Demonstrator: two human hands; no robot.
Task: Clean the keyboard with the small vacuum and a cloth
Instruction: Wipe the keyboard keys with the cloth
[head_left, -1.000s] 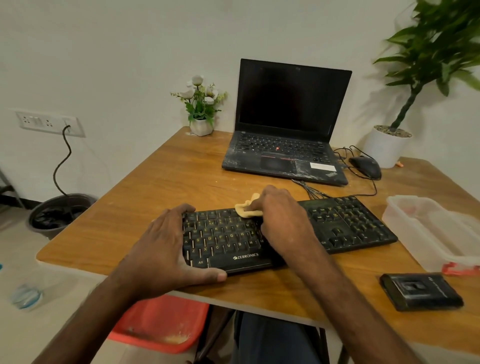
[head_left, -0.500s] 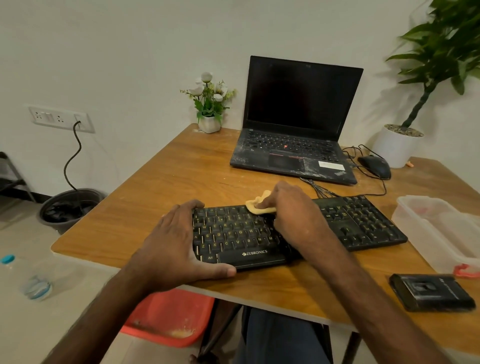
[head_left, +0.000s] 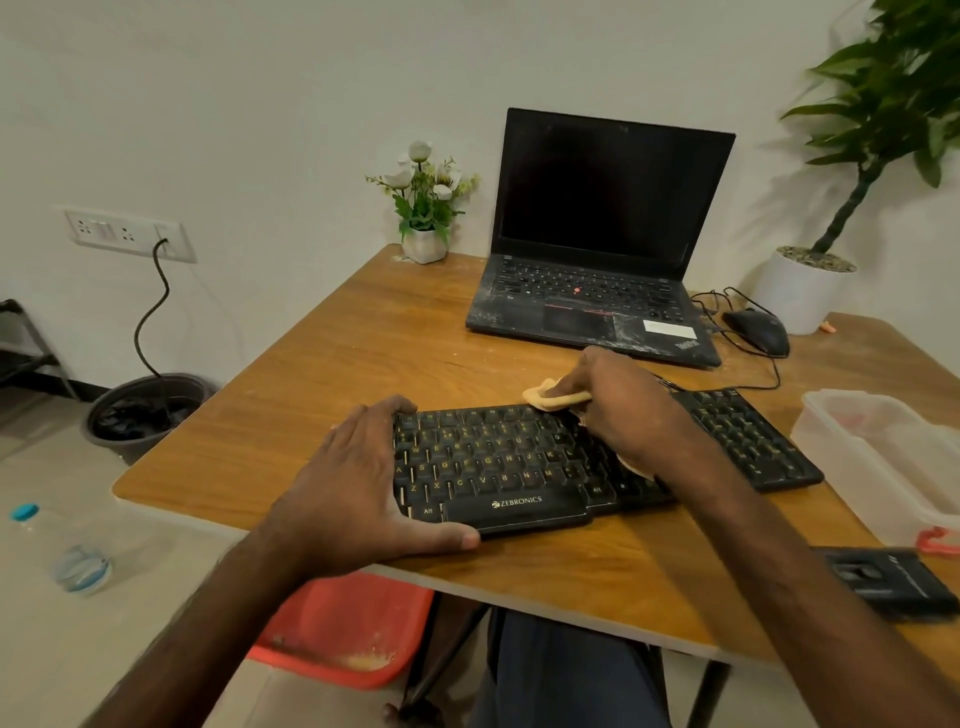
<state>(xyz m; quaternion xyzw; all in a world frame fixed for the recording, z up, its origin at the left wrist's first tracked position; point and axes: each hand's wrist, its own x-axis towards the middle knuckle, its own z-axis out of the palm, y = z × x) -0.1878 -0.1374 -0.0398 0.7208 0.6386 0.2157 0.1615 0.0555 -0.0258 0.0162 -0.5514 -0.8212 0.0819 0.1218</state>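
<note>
Gripping a small pale-yellow cloth (head_left: 550, 399) in curled fingers, the right hand (head_left: 623, 415) holds it at the far edge of the black Zebronics keyboard (head_left: 498, 467). The left hand (head_left: 358, 483) lies open, fingers spread over the keyboard's left end, thumb along its near edge. The keyboard rests on the brown wooden surface (head_left: 337, 364). Beyond the right hand stands an open black laptop (head_left: 597, 291). To that hand's right are a clear plastic container (head_left: 883, 457) and a flat black rectangular device (head_left: 893, 579).
</note>
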